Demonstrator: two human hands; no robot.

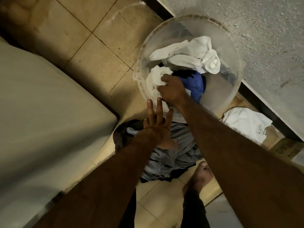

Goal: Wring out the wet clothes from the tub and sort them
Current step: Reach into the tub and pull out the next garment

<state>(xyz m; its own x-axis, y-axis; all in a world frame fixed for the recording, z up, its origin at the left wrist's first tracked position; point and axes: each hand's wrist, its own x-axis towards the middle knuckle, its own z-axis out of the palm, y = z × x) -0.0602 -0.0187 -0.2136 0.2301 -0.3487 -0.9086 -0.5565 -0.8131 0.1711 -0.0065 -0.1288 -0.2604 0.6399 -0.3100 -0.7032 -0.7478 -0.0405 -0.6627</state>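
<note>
A clear plastic tub (227, 96) stands on the tiled floor and holds wet clothes. Inside it my right hand (172, 91) grips a crumpled white cloth (154, 79) at the tub's near left side. A larger white garment (189, 55) lies across the far part of the tub, and a blue garment (195, 84) sits under it beside my right hand. My left hand (158, 127) hovers just before the tub's near rim with fingers straight and spread, holding nothing. Below it a pile of grey clothes (179, 153) lies on the floor.
A white cloth (246, 124) lies on the floor right of the tub, beside a rough grey wall (246, 30). A large pale appliance or cabinet (41, 104) fills the left side. My bare foot (200, 176) stands next to the grey pile. A dark garment (121, 134) edges that pile.
</note>
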